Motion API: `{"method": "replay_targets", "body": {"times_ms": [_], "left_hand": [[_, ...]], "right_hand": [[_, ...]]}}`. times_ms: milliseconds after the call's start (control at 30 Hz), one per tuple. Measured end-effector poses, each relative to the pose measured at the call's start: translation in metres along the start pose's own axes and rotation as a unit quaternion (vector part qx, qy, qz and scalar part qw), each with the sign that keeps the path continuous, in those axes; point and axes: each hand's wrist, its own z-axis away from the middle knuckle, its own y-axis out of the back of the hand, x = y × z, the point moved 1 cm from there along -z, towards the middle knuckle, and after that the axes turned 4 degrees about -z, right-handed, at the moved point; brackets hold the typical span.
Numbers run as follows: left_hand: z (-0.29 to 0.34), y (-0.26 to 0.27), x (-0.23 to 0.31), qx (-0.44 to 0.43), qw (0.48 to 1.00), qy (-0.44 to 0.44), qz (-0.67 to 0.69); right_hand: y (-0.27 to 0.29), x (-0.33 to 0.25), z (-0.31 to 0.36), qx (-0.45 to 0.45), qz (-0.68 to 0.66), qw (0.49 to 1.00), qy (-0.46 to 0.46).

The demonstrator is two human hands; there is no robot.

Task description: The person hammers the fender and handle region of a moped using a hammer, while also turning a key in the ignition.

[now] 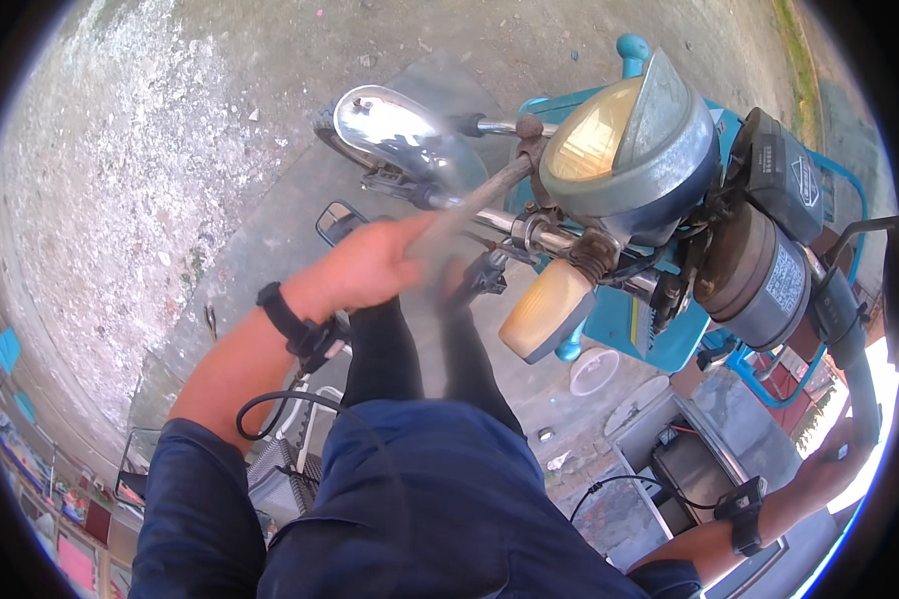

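Note:
My left hand (375, 268) is closed round the handle of a hammer (489, 190), which is smeared by motion. The rusty hammer head is beside the round metal-rimmed headlight (624, 145) of a motorcycle; I cannot tell whether they touch. A chrome mirror (390, 120) stands beyond the hammer, and an amber turn signal (547, 311) hangs below the headlight. At the far right, my right hand (837, 461) is at the end of the dark handlebar grip (844, 334), fingers closed round it. Glare and the picture's rim hide part of that hand.
Behind the headlight is a blue metal frame (629, 334). A round dark housing (759, 275) and a black box (781, 175) sit near the right grip. A white bucket (594, 370) stands on the concrete floor (150, 200). Open grey box-like casing (679, 449) lies at lower right.

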Motion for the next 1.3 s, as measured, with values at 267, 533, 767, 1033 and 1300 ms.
{"method": "replay_targets", "body": {"times_ms": [267, 533, 767, 1033, 1300], "left_hand": [[-0.011, 0.076, 0.031, 0.213, 0.962, 0.140, 0.096], [-0.002, 0.018, 0.028, -0.025, 0.997, 0.058, -0.046], [0.036, 0.040, 0.058, 0.098, 0.978, 0.178, 0.048], [0.124, 0.011, 0.062, 0.243, 0.944, 0.219, 0.040], [0.187, -0.124, 0.094, 0.359, 0.884, 0.279, 0.104]], "right_hand": [[0.004, -0.004, 0.003, 0.033, 0.033, 0.996, 0.078], [0.000, -0.020, -0.009, 0.033, -0.112, 0.993, 0.004], [-0.014, 0.001, 0.010, 0.039, -0.058, 0.997, -0.031], [-0.029, -0.037, -0.011, 0.045, -0.500, 0.831, -0.242], [-0.073, -0.009, 0.036, 0.050, -0.713, 0.692, -0.103]]}}
